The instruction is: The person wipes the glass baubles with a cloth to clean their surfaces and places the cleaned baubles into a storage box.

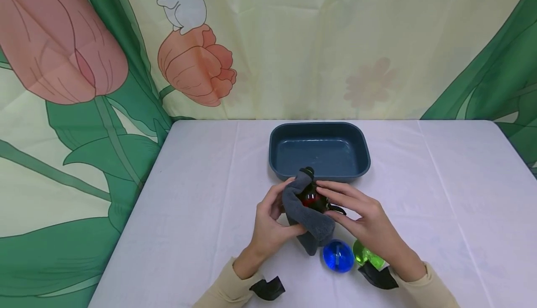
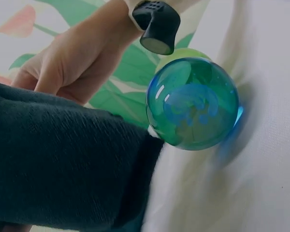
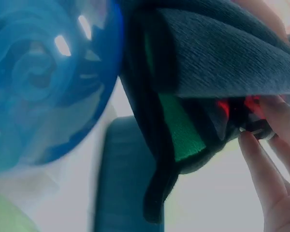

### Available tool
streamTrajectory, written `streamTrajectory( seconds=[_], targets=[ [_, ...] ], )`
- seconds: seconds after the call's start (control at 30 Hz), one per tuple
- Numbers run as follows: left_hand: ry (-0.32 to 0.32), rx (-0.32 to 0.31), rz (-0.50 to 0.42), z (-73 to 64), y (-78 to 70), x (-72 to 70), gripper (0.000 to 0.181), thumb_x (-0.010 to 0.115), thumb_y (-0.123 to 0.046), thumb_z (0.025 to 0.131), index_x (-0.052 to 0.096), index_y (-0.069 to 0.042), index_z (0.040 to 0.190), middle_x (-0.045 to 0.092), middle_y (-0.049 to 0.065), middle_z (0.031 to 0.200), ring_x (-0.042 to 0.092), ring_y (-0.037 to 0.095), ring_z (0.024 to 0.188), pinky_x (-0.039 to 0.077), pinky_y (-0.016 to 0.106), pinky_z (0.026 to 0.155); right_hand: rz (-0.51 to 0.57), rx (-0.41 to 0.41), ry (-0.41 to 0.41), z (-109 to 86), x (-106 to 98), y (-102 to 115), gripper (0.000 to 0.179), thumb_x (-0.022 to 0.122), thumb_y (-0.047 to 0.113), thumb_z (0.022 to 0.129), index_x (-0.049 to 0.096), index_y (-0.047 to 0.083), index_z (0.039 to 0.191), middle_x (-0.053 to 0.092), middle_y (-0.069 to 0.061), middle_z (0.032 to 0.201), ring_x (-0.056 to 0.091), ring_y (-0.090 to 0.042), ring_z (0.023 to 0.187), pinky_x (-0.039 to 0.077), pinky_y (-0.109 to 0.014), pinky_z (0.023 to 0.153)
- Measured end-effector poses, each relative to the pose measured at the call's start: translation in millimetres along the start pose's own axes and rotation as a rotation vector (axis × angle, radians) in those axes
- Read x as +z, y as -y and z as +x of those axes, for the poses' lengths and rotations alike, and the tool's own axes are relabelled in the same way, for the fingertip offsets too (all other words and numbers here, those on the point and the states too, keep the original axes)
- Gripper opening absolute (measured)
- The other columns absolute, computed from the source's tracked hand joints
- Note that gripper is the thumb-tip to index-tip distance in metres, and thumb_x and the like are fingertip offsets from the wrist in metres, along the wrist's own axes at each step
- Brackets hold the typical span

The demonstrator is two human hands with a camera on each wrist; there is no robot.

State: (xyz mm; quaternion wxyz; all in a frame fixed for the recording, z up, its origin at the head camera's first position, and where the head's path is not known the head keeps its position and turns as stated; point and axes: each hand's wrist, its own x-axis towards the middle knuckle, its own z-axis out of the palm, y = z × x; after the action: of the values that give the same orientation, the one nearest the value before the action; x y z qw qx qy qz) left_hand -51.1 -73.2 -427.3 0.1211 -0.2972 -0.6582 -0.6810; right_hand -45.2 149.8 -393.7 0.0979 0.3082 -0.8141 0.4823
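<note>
My left hand (image 1: 272, 224) grips a folded dark grey cloth (image 1: 309, 217) from the left, its thumb across the front. The cloth wraps partly round a glossy dark red ball (image 1: 311, 200), whose upper right side shows. On the other side, my right hand (image 1: 365, 217) holds the ball with fingers above and thumb below, beside the cloth's black edging. The right wrist view shows a green patch (image 3: 181, 133) on the cloth's inner face and a hanging loop (image 3: 154, 200). Just below the cloth sits a clear blue ball (image 1: 338, 256); beside it, a clear green ball (image 1: 363, 253) lies partly under the right wrist.
Behind the hands, a dark blue rectangular basin (image 1: 289, 152) stands on the table's white cloth (image 1: 189, 215). Its near rim comes close to the bundle. A printed curtain (image 1: 293, 56) hangs along the table's back edge. Black wrist-camera mounts (image 1: 268, 288) sit on both sleeves.
</note>
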Motion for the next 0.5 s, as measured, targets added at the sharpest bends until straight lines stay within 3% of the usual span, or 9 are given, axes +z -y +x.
streamTrajectory(
  seconds=[0.23, 0.5],
  targets=[
    [0.018, 0.004, -0.018, -0.4, 2.3, -0.2, 0.082, 0.08, 0.016, 0.067, 0.045, 0.006, 0.14, 0.059, 0.028, 0.127, 0.065, 0.027, 0.104, 0.06, 0.037, 0.081, 0.214, 0.164, -0.001, -2.1, 1.9, -2.6, 0.059, 0.073, -0.011, 0.081, 0.059, 0.004, 0.136, 0.061, -0.018, 0.132, 0.063, -0.004, 0.115, 0.057, -0.025, 0.084],
    [-0.005, 0.012, -0.012, 0.0, 2.4, -1.1, 0.082, 0.082, 0.015, 0.066, 0.046, 0.005, 0.139, 0.06, 0.027, 0.125, 0.066, 0.023, 0.101, 0.06, 0.036, 0.078, 0.229, 0.195, 0.028, -0.5, 1.9, -5.1, 0.058, 0.073, -0.007, 0.083, 0.057, 0.006, 0.138, 0.061, -0.017, 0.133, 0.065, -0.007, 0.112, 0.057, -0.024, 0.085]
  ],
)
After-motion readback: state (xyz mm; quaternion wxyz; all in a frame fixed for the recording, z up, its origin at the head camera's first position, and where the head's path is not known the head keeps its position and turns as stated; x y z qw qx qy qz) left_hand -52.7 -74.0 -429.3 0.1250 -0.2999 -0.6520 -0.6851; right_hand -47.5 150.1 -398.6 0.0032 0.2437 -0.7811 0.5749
